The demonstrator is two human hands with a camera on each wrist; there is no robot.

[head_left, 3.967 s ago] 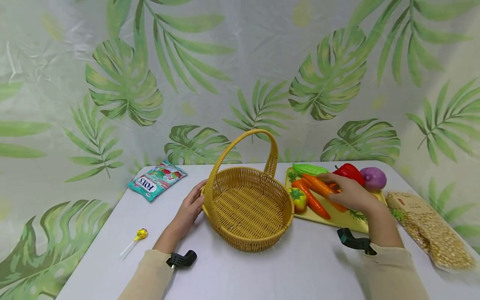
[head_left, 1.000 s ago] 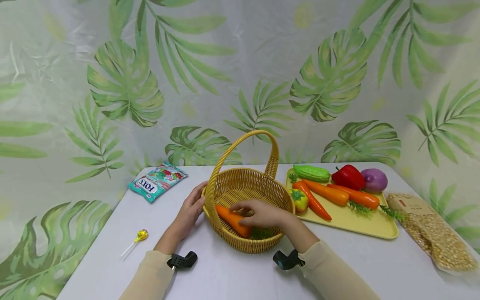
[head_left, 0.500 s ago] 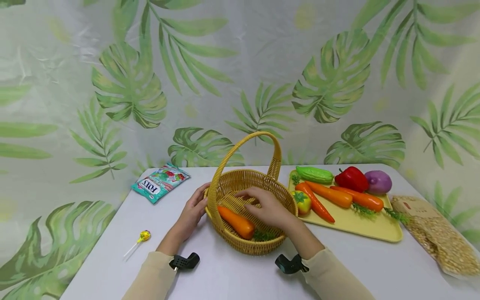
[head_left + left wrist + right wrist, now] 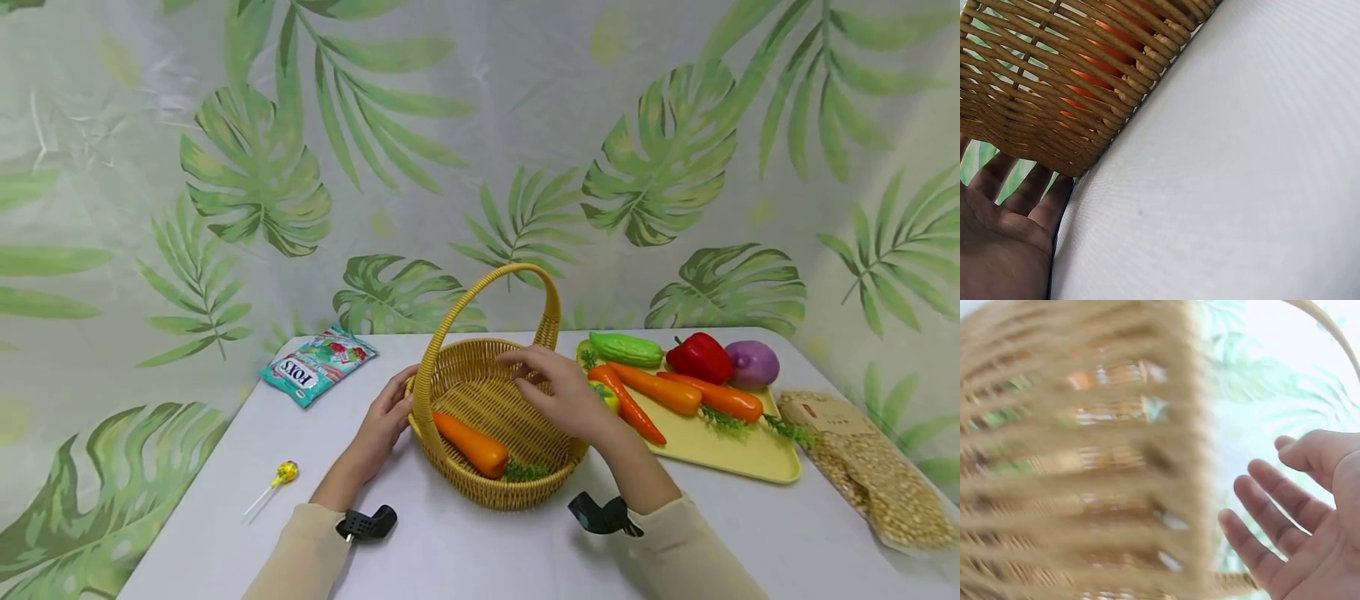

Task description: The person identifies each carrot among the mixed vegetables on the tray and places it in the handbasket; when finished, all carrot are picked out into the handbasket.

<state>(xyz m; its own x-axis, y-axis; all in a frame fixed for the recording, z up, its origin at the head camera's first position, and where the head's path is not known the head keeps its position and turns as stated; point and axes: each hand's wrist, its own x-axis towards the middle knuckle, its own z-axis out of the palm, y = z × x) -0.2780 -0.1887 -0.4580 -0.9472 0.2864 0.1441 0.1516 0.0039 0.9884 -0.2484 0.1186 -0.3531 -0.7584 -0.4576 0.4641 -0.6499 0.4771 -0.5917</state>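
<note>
A yellow-brown wicker basket (image 4: 517, 496) with an arched handle stands mid-table. One orange carrot (image 4: 472, 444) lies inside it at the near left, its green leafy top toward the front. My left hand (image 4: 378, 429) rests against the basket's left side; in the left wrist view its fingers (image 4: 1025, 190) lie fairly straight against the outer weave. Over the basket's right rim hovers my right hand (image 4: 558, 396), holding nothing. The right wrist view shows its fingers (image 4: 1272, 500) spread and relaxed, beside the blurred basket wall (image 4: 1085, 462).
Right of the basket, a yellow tray (image 4: 697, 450) holds two carrots (image 4: 712, 396), a red chili (image 4: 630, 404), a green gourd (image 4: 626, 348), a red pepper (image 4: 701, 358) and a purple eggplant (image 4: 752, 363). Outside it lie a grain bag (image 4: 862, 467), candy bag (image 4: 318, 364) and lollipop (image 4: 285, 473).
My right hand brought a carrot from the tray into the basket, let it go, and has risen toward the right rim. My left hand has stayed at the basket's left side.
</note>
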